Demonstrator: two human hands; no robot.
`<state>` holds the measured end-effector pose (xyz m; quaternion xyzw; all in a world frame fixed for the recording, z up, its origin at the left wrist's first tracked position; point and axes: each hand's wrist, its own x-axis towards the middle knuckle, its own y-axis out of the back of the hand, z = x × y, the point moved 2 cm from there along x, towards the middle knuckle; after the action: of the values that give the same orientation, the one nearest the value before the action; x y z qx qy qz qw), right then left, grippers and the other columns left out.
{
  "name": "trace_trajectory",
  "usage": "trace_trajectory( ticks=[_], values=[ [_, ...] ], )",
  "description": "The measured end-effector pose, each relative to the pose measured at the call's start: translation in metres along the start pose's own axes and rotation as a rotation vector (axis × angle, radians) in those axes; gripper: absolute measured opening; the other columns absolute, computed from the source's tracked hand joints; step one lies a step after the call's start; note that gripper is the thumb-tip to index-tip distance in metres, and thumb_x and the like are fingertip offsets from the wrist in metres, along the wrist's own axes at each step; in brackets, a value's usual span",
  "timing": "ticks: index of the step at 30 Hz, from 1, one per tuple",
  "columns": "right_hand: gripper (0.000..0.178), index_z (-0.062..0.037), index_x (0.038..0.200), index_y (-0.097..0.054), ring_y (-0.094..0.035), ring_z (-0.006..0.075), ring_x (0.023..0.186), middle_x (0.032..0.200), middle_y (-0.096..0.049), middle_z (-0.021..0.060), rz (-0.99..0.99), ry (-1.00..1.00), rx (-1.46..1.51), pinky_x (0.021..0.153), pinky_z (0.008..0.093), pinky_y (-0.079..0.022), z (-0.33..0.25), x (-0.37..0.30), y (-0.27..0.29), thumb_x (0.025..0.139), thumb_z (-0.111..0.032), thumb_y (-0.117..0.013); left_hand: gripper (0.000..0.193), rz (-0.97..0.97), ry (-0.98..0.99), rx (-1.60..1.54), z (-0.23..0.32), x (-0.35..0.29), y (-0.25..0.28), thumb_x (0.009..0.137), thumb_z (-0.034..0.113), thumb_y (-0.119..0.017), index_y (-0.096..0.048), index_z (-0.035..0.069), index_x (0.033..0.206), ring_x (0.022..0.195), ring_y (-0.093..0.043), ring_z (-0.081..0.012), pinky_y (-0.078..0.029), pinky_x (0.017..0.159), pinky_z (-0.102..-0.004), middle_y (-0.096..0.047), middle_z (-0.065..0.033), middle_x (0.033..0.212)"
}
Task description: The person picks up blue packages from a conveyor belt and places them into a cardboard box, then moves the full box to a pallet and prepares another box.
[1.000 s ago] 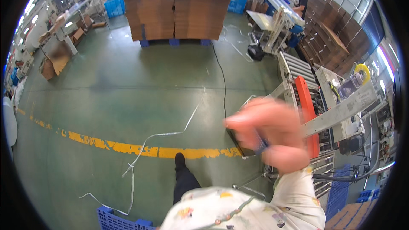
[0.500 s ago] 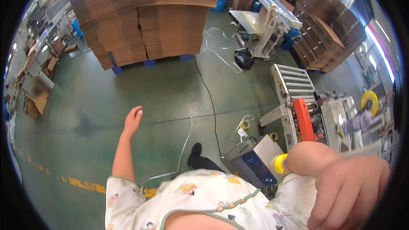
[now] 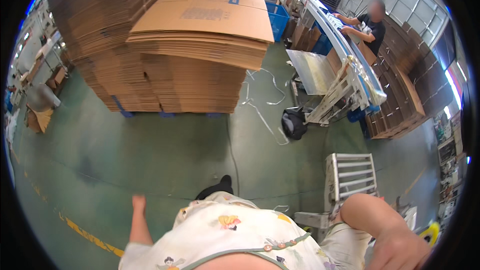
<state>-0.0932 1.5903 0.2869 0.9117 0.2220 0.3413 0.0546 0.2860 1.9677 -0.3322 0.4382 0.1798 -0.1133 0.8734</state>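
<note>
My left hand [image 3: 139, 201] hangs low over the green floor at my left side. It is small and foreshortened, its fingers do not show clearly, and it touches nothing that I can see. My right arm is bent up at the lower right, with my right hand [image 3: 401, 250] close in front of me by the lower edge. Its fingers curl in; the fingertips, and anything in them, are hidden. The nearest things beyond it are a roller conveyor [image 3: 351, 177] and a yellow tape roll [image 3: 431, 232], partly covered by my arm.
Ahead stands a tall stack of flat cardboard boxes [image 3: 200, 17] on blue pallets [image 3: 167, 114]. Right of it are a blue crate [image 3: 276, 20], a long conveyor [image 3: 325, 22] with a co-worker [image 3: 372, 27] beside it, and a black bag [image 3: 294, 123]. White strapping [image 3: 262, 115] and a dark cable [image 3: 231, 150] lie on the floor.
The box stack and conveyors are lower and larger in view. My left hand has dropped toward my side. The boxy machine with a screen is out of sight. My right hand stays raised, lower in view.
</note>
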Motion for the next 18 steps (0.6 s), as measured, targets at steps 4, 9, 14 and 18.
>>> trace_trajectory(
  ticks=[4, 9, 14, 18],
  values=[
    [0.016, -0.0028, 0.085, -0.053, -0.055, 0.0235, 0.063, 0.071, -0.056, 0.0113, -0.122, -0.177, -0.031, 0.059, 0.0343, -0.046, 0.030, -0.060, 0.124, 0.084, -0.019, -0.050, 0.021, 0.102, -0.889, -0.251, 0.449, -0.041, -0.044, 0.080, 0.017, -0.057, -0.060, 0.005, 0.098, 0.093, -0.055, -0.0266, -0.044, 0.081, -0.0332, -0.059, -0.0119, 0.100],
    [0.032, 0.0046, 0.081, -0.059, -0.056, 0.0208, 0.051, 0.062, -0.056, 0.0094, 0.717, -0.473, -0.297, 0.054, 0.0283, -0.046, 0.114, -0.172, 0.286, 0.075, -0.026, -0.066, 0.064, 0.331, -1.657, 0.057, 0.755, -0.072, -0.081, 0.068, 0.033, -0.069, -0.044, 0.008, 0.122, 0.123, -0.031, -0.0309, -0.023, 0.101, -0.0468, -0.035, -0.0103, 0.134],
    [0.025, -0.0058, 0.097, -0.058, -0.060, 0.0165, 0.067, 0.075, -0.061, 0.0070, 0.871, -1.126, -0.767, 0.061, 0.0299, -0.046, 0.227, -0.272, 0.505, 0.075, -0.017, -0.061, 0.072, 0.181, -1.383, 0.527, 0.818, -0.032, -0.153, 0.063, 0.024, -0.070, -0.039, 0.008, 0.126, 0.126, -0.030, -0.0286, -0.021, 0.102, -0.0499, -0.039, -0.0081, 0.132],
    [0.049, -0.0061, 0.117, -0.046, -0.046, 0.0332, 0.107, 0.109, -0.051, 0.0157, 0.448, -0.718, -1.105, 0.087, 0.0391, -0.040, 0.315, -0.235, 0.662, 0.069, -0.007, -0.058, 0.051, 0.270, -1.282, 0.515, 0.815, -0.043, -0.151, 0.067, 0.009, -0.063, -0.049, 0.007, 0.116, 0.121, -0.037, -0.0289, -0.023, 0.101, -0.0504, -0.047, -0.0077, 0.125]
  ],
)
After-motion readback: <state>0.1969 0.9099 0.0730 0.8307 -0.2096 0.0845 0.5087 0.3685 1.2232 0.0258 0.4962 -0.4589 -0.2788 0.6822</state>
